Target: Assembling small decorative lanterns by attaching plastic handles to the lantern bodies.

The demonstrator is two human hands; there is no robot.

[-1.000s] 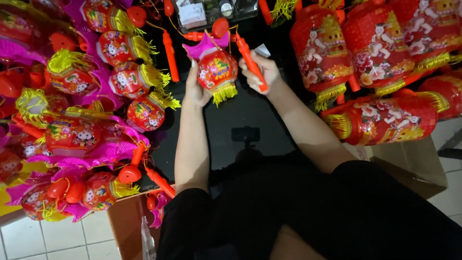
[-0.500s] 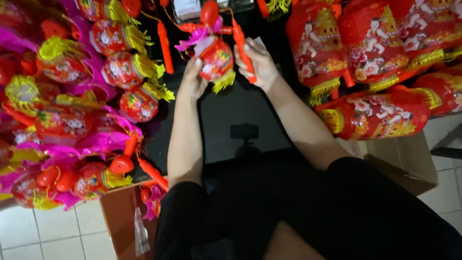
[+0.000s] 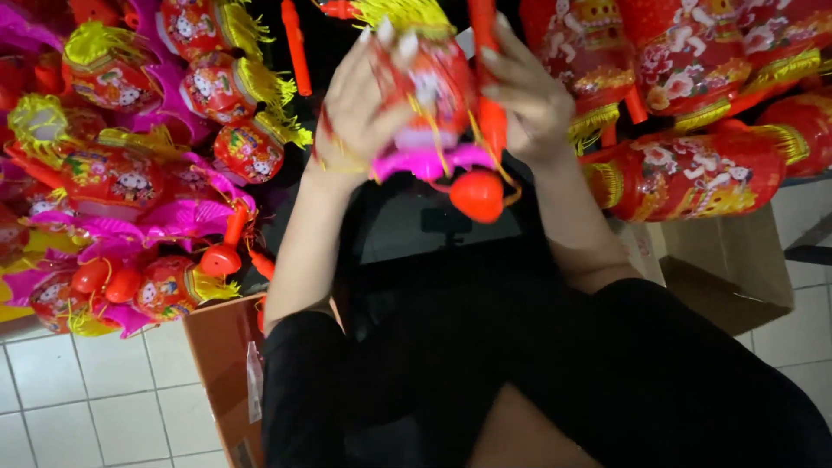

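At the top middle of the frame, the left hand (image 3: 360,108) and the right hand (image 3: 529,95) both hold a small red toy lantern (image 3: 429,87). Its pink base (image 3: 429,163) points down, with a red handle (image 3: 487,113) beside it.

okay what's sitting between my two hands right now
In the head view, a small red lantern toy with a pink base and yellow fringe sits between the left hand and the right hand; both grip it.
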